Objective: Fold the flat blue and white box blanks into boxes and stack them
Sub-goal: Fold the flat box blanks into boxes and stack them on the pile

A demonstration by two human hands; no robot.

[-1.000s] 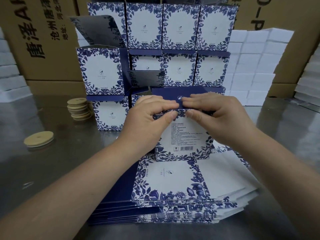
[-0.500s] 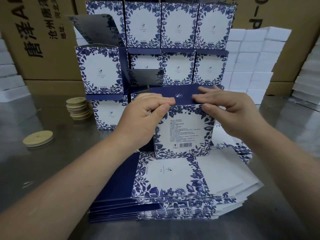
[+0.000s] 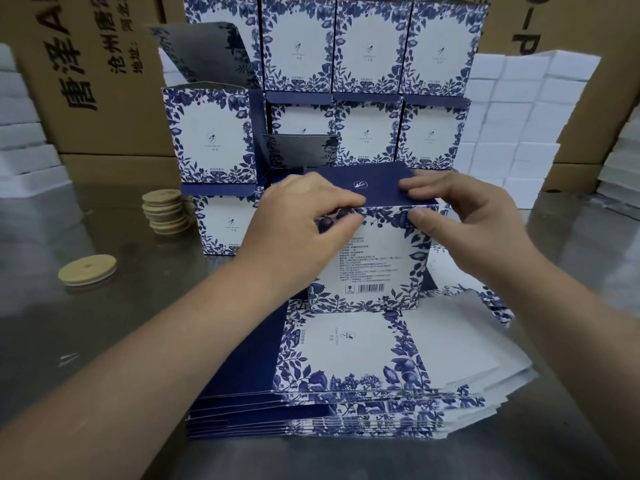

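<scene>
While the box (image 3: 377,268) is stood upright on the far end of the pile of flat blanks (image 3: 346,351), it is held at its top edge by both hands. The left hand (image 3: 304,220) is curled over the upper left corner, with its fingers bent onto the dark blue lid flap (image 3: 377,185) and its thumb laid against the printed front face. The right hand (image 3: 464,216) is set at the upper right corner, its fingers spread on the lid flap and its thumb pressed to the front face just under the edge. The two hands are kept apart, one at each corner, and the lid flap is seen lying flat across the top. The barcode and small print on the front face are turned toward the camera. The pile of flat blanks is laid on the metal table (image 3: 69,341), near the front edge of the view, with its blue and white panels fanned slightly. Behind the box, a wall of folded boxes (image 3: 370,50) is stacked several rows high, some with flaps left raised. To the left, a stack of round wooden lids (image 3: 165,213) is placed beside the wall, and a single wooden lid (image 3: 87,274) is set apart from it. Brown cartons (image 3: 93,98) and white foam blocks (image 3: 512,116) are ranged along the back.
</scene>
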